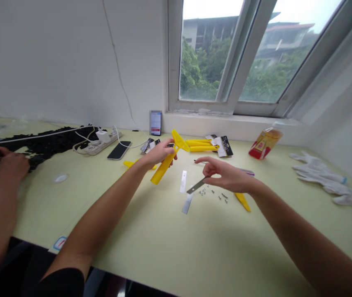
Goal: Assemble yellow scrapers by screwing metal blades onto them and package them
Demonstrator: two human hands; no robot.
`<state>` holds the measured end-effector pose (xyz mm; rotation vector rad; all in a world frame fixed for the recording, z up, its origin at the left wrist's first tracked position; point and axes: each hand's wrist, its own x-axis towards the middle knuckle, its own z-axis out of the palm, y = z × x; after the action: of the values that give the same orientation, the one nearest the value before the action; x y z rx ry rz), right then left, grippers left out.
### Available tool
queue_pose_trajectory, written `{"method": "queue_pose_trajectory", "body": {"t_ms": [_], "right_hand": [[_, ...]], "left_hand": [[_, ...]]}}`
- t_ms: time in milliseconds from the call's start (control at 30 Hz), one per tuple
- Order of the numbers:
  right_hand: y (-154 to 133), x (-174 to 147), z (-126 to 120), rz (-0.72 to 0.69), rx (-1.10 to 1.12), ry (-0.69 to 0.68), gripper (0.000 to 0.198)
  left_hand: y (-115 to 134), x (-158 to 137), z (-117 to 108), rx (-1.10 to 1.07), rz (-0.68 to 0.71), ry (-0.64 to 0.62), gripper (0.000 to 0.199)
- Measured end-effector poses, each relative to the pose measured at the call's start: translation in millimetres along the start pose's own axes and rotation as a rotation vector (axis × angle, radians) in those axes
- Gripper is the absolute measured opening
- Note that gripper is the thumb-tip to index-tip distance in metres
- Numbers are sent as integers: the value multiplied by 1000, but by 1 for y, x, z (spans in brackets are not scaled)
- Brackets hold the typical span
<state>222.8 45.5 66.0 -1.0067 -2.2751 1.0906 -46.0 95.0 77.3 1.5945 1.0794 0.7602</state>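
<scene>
My left hand (163, 152) is wrapped round a yellow plastic scraper handle (163, 169), its wide triangular head pointing up and its grip slanting down to the left. Pinched between the thumb and fingers of my right hand (224, 174) is a flat metal blade (196, 186) with a hole in it. Below it on the table lie a pale blade (183, 181) and another metal blade (187, 204). Small nuts (203, 191) and several screws (223, 195) are scattered under my right hand. A yellow plastic piece (242, 202) shows partly beneath my right wrist.
Yellow scrapers (200, 145) with card packaging (224, 146) lie at the back. A bottle (265, 141) and white gloves (318, 171) are on the right. A black phone (119, 150), power strip (100, 143) and black pieces (55, 140) lie left, beside another person's hand (9, 167).
</scene>
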Motion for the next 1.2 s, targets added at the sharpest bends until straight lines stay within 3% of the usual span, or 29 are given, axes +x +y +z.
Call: {"method": "queue_pose_trajectory", "body": {"t_ms": [100,200,300,533,800,1033,1200], "right_hand": [[-10,-7,-14,-116,146,323,50],[-15,-7,-18,-193,274,680,51],[-15,-3,-13,-200,328,833,49],[-17,2,-7,-186,441,929,41],[-20,2,3,-202,466,851,40],[-18,0,8,-263,124,889,35],[-24,-4,10,-292,-89,867,38]], "left_hand": [[4,-3,17,-157,-4,-2,40],[8,-8,38,-348,81,-98,40],[11,-15,57,-411,160,-185,42],[10,-25,68,-457,187,-290,53],[12,-31,77,-548,215,-355,61],[16,-33,80,-544,218,-285,39],[15,-32,84,-444,208,-151,48]]}}
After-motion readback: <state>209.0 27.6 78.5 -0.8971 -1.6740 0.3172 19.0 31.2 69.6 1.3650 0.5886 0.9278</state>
